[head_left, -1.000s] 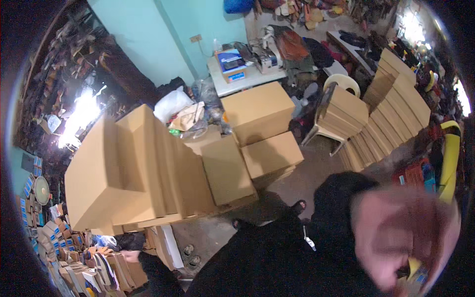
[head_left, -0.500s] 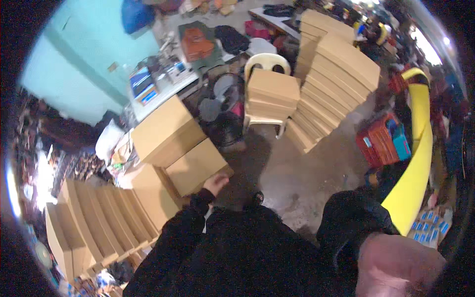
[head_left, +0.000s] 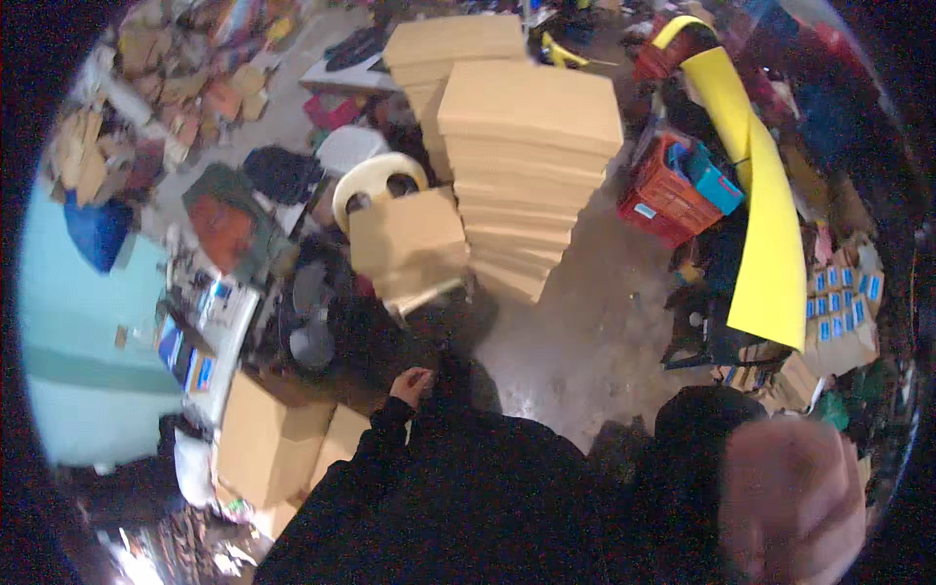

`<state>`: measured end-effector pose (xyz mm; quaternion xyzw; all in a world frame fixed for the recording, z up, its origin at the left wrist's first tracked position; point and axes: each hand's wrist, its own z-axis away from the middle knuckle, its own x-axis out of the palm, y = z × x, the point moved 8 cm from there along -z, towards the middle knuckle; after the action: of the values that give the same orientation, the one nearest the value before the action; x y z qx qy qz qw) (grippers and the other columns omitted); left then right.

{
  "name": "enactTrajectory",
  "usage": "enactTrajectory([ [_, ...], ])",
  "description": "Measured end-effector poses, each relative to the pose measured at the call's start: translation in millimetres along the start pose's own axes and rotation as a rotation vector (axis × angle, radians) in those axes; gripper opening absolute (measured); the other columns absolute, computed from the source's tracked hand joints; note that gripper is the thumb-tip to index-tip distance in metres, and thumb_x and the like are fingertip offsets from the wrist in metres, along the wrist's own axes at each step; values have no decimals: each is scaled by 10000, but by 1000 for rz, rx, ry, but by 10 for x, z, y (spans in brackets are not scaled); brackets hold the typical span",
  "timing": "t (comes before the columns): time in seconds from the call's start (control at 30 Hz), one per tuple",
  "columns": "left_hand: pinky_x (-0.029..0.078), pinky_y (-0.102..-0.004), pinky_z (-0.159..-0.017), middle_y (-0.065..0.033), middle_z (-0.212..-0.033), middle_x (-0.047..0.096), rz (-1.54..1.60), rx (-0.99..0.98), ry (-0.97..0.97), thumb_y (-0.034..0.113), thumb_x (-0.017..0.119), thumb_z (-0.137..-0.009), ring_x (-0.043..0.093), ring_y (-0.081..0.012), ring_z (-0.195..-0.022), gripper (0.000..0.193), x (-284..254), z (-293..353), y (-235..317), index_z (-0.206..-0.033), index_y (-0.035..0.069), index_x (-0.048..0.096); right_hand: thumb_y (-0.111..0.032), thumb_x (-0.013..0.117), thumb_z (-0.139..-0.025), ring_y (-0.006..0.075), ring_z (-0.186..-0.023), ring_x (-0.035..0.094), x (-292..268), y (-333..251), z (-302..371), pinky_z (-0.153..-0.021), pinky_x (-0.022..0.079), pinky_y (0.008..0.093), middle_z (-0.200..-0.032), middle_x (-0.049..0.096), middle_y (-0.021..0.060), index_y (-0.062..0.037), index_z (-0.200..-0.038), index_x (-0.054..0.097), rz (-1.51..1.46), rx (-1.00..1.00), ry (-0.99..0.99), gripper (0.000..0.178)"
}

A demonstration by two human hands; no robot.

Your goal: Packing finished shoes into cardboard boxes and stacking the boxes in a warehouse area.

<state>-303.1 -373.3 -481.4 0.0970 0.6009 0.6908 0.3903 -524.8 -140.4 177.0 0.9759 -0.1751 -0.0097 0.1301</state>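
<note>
My left hand, in a black sleeve, hangs low in front of my body with its fingers curled in. Nothing shows in it, and it is a little apart from the brown cardboard boxes at the lower left. Close to the camera at the lower right, my right hand looms large and blurred, and its fingers cannot be made out. Ahead, cardboard boxes rest on a white plastic chair. A tall stack of flat cardboard stands right beside it.
A red crate with a teal bin sits on the floor to the right. Beyond it runs a long yellow strip. Small boxes with blue labels lie at far right. A white table stands at left.
My view has turned right, so the chair and stacks sit further left. My left hand has come away from the cardboard box. The right hand stays close to the camera.
</note>
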Motion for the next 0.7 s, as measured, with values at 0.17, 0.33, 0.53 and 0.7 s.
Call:
enactTrajectory([
  [0.17, 472, -259, -648, -46, -800, 620, 599, -113, -64, 345, 502, -887, 590, -133, -695, 331, -543, -1806, 588, -939, 31, 594, -448, 319, -932, 159, -742, 462, -1240, 1124, 1748, -694, 387, 299, -827, 496, 63, -42, -930, 503, 477, 1136, 212, 446],
  [0.33, 425, -251, -610, -7, -832, 573, 1325, -114, -612, 432, 470, -896, 545, -124, -705, 374, -823, -3101, 1949, -994, 76, 532, -529, 394, -887, 224, -969, 544, -2277, 1271, 3254, -836, 410, 349, -1030, 574, 80, -59, -1062, 537, 235, 1545, 1009, 522],
  [0.53, 378, -275, -701, 0, -1043, 535, 814, -94, -302, 650, 447, -800, 503, -144, -852, 646, -1001, -4045, 2658, -1190, 137, 502, -629, 420, -826, 245, -1148, 407, -2973, 1773, 4225, -960, 318, 418, -1221, 452, 88, -72, -1249, 434, 266, 1672, 997, 700],
  [0.7, 379, -330, -933, -69, -1324, 416, 1040, -234, -319, 506, 451, -878, 420, -185, -1176, 649, -452, -3752, 3589, -1339, 60, 358, -670, 374, -821, 274, -1324, 228, -3033, 2445, 4296, -1039, 254, 448, -1435, 249, 108, -47, -1393, 233, 448, 1781, 767, 858],
])
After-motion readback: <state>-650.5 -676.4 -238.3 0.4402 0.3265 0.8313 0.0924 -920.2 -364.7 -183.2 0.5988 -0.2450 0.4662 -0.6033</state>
